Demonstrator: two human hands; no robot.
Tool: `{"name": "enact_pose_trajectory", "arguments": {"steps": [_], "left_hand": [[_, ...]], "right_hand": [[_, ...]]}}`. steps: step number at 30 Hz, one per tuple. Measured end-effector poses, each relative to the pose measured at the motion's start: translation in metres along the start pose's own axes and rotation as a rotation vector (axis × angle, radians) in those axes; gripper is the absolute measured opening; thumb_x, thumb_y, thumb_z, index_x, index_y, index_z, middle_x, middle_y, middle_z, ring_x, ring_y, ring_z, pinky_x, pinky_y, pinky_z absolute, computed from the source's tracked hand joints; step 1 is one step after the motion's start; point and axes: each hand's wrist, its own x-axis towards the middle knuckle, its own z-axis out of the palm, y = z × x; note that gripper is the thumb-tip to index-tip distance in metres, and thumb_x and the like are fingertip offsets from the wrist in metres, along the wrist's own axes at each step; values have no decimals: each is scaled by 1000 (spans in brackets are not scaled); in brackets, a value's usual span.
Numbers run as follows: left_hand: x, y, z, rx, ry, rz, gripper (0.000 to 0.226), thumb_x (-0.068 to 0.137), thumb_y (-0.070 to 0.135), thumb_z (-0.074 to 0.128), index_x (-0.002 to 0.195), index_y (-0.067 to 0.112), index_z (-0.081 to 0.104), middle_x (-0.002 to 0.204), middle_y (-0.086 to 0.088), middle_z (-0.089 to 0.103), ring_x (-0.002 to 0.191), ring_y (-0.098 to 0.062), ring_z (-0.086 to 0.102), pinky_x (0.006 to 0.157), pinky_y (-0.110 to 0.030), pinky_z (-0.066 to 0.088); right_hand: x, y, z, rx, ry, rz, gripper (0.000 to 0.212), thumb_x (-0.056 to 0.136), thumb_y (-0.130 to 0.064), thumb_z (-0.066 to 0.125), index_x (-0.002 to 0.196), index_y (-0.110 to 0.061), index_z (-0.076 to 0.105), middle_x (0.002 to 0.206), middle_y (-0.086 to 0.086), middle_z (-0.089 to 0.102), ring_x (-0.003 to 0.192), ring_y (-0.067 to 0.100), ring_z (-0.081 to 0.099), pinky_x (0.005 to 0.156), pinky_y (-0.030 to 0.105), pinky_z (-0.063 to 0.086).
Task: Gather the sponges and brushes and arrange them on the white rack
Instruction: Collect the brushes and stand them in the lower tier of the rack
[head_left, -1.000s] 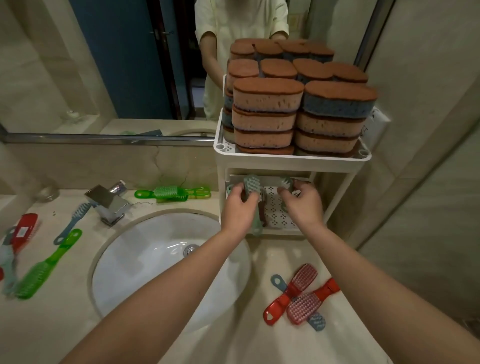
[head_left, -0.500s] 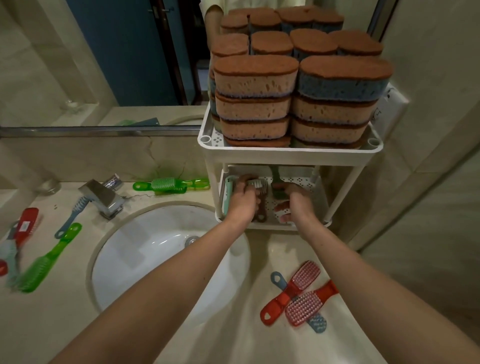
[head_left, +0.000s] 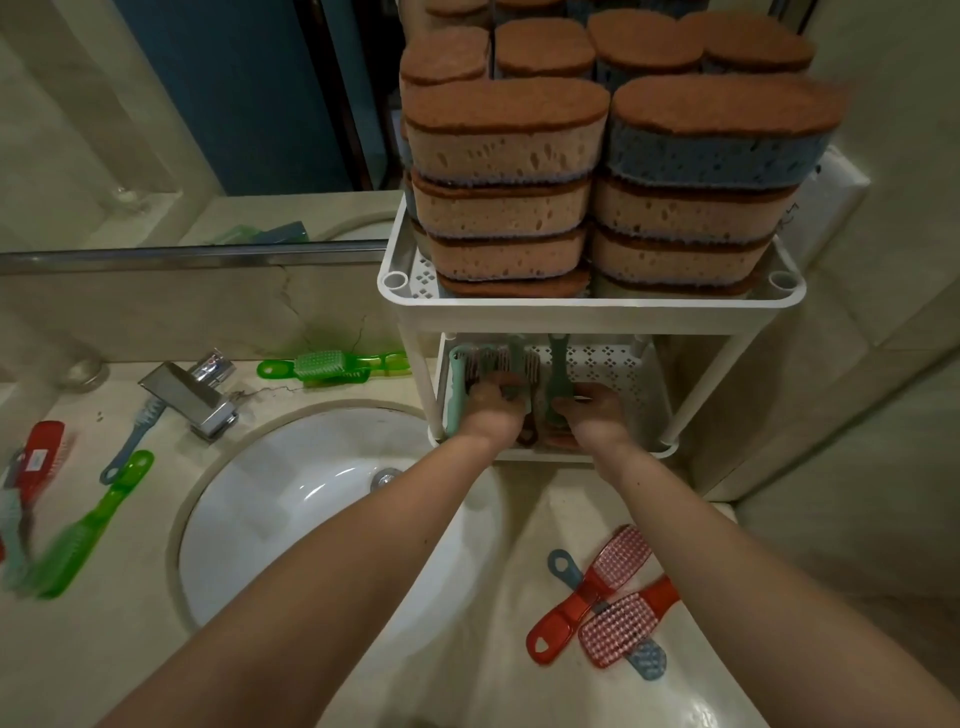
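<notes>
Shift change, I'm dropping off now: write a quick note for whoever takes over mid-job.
Left hand: on the shelved brushes in the lower shelf; grip unclear.
Right hand: grips a teal brush in that shelf.
Done: sponges stacked on the white rack top shelf.
Left: two red brushes and a blue brush right of the sink; green brush behind the faucet; more brushes left of the sink.

body: two forearms, bare | left hand: bare | right hand: bare
</notes>
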Motion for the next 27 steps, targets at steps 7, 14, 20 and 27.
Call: {"name": "enact_pose_trajectory", "arguments": {"steps": [7, 14, 20, 27], "left_hand": [[7, -6, 4, 112, 30, 17, 20, 94, 12, 53, 108, 18, 65, 113, -11, 67, 96, -31, 64, 79, -32, 54], [8, -16, -6, 373, -16, 97, 33, 92, 18, 51, 123, 23, 62, 134, -6, 55, 111, -26, 58, 90, -37, 52], [6, -17, -9, 644, 75, 196, 32, 95, 32, 46, 125, 36, 56, 126, 0, 60, 108, -25, 61, 74, -31, 50], [5, -29, -7, 846, 91, 340, 50, 92, 22, 51, 141, 21, 44, 156, -2, 28, 137, -28, 33, 98, -38, 44]], "right_hand": [[20, 2, 15, -101, 5, 88, 12, 86, -6, 66, 75, -11, 68, 88, 18, 72, 75, 35, 71, 70, 49, 61], [29, 8, 21, -424, 15, -36, 15, 88, -21, 63, 85, -9, 72, 94, 14, 72, 81, 26, 65, 76, 35, 55], [34, 13, 18, -581, 0, -72, 21, 91, -17, 55, 89, -10, 74, 97, 13, 72, 73, 19, 58, 64, 24, 42], [36, 17, 18, -615, 5, -98, 27, 92, -12, 50, 104, -11, 74, 112, 12, 71, 92, 23, 62, 73, 21, 41]]}}
